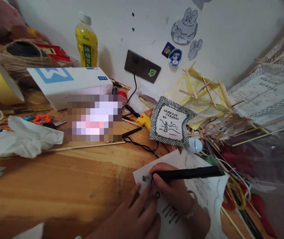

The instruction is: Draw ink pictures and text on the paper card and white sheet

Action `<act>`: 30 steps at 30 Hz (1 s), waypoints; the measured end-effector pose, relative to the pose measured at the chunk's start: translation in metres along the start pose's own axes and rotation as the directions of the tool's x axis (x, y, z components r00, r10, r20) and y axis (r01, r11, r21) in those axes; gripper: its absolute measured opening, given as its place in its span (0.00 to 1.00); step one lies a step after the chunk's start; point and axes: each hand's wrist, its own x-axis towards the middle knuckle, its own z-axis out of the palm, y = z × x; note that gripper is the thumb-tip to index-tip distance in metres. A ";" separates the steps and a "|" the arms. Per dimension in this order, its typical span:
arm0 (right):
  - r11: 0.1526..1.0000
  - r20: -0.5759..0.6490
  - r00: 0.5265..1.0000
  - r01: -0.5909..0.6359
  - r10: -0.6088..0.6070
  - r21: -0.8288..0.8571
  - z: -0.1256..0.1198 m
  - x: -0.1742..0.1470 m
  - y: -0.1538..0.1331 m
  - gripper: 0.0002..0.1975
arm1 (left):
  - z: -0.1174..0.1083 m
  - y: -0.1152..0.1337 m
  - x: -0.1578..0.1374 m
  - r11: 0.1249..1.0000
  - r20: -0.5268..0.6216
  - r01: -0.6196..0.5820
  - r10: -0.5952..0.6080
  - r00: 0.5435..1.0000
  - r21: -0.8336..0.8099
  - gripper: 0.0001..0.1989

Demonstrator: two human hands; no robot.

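In my right hand (173, 191) is a thick black marker (194, 173), gripped close to its tip, which rests near the upper left corner of a white sheet of paper (168, 161). Small black characters and a row of short slanted strokes are drawn on the sheet. My left hand (134, 212) lies flat on the paper's left side, its fingers stretched out beside the tip. A second sheet (214, 189) with wavy lines and sketches lies to the right, partly hidden by my right arm. Just beyond stands a small paper piece (169, 122) with a checkered border.
Yellow- and red-handled scissors (236, 192) and wooden sticks crowd the right edge. Stick-and-paper frames (204, 96) stand behind. At left are crumpled tissue (27, 136), a white box (74, 83), a drink bottle (86, 43) and yellow tape (2, 83). A pixelated patch covers the middle.
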 end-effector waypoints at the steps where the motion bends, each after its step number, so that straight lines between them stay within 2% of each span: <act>1: 1.000 0.000 1.000 -0.001 0.001 -0.005 0.000 0.000 0.000 0.06 | 0.000 0.000 0.000 1.000 0.002 0.005 -0.005 1.000 -0.001 0.10; 9: 1.000 0.026 1.000 0.012 -0.011 -0.026 0.001 0.001 0.000 0.05 | -0.002 0.002 -0.001 1.000 0.026 0.006 -0.006 1.000 -0.009 0.09; 16: 1.000 -0.014 1.000 0.004 -0.004 -0.023 0.002 0.001 0.001 0.05 | -0.005 0.000 0.002 1.000 0.043 0.001 -0.001 0.999 0.002 0.10; 25: 1.000 -0.018 1.000 -0.018 0.019 0.023 0.001 0.000 -0.001 0.06 | -0.002 -0.001 0.000 1.000 0.021 -0.009 0.009 1.000 -0.012 0.10; 30: 1.000 0.007 1.000 0.014 -0.014 -0.009 0.001 0.001 -0.001 0.06 | -0.004 0.000 0.001 1.000 0.029 -0.010 0.010 1.000 -0.018 0.10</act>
